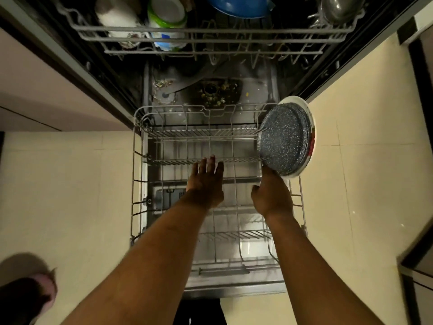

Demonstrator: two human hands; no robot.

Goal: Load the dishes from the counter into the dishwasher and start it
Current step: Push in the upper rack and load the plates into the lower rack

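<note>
As right hand (271, 198) apparently grips plates (283, 139), upper rack (210, 35) overhead

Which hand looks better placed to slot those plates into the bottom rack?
Probably the right. The right hand holds the stack of plates on edge at the right side of the lower rack, beside its tines. The left hand is open and empty over the rack's middle.

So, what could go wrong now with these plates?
1. The right hand grips the grey speckled round plates and white round plate by the lower edge only, at the grey wire lower rack's right rim; they might slip onto the beige tiled floor.
2. Food scraps lie around the round filter; they may clog it.
</note>
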